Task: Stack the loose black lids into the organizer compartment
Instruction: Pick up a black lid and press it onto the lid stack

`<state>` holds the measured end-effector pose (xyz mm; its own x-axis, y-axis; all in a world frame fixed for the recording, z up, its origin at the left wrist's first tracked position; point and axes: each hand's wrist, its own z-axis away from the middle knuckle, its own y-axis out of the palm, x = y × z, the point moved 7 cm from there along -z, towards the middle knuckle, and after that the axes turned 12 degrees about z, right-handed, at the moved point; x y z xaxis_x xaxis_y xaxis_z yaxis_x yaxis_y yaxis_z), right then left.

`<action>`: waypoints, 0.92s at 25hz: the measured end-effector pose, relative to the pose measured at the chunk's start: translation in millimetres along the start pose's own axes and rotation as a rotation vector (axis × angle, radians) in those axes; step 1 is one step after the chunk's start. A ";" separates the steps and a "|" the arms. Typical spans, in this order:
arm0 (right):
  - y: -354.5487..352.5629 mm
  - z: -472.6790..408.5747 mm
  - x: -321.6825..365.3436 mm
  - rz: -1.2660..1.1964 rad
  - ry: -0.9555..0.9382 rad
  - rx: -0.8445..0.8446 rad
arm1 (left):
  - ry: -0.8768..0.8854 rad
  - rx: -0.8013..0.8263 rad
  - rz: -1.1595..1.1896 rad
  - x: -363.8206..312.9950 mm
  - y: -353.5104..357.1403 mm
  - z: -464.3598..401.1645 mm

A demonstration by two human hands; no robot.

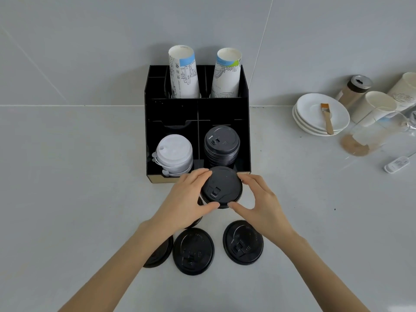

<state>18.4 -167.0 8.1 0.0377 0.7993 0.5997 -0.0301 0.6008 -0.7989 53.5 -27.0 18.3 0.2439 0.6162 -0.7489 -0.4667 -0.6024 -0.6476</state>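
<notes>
Loose flat black plastic lids (193,251): under both wrists, on grey counter (67,199).
Left hand (188,200), right hand (262,203): both pinch one round black lid (221,186).
Ahead: black organizer (246,131), black lid stack (221,144) in its right front compartment.

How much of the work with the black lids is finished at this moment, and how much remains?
Done: a tall stack of black lids already sits in the organizer's front right compartment. In hand: the left hand and right hand together hold one black lid just in front of that compartment. Left: at least three loose lids on the counter, one at, one at, one partly hidden under the left arm.
</notes>
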 end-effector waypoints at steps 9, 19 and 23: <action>-30.7 -45.0 17.6 -0.002 -0.023 -0.099 | 0.006 -0.081 -0.016 -13.2 -38.8 -40.4; -31.7 -93.6 3.3 0.002 0.069 -0.100 | 0.004 -0.073 -0.025 -1.8 -46.4 -96.2; -25.2 -101.3 -1.0 0.024 0.093 -0.095 | 0.001 -0.066 -0.018 4.8 -42.8 -104.9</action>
<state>120.3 -184.2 22.9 0.1307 0.8063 0.5769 0.0629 0.5740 -0.8165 163.9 -51.5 27.7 0.2526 0.6268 -0.7371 -0.4049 -0.6234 -0.6689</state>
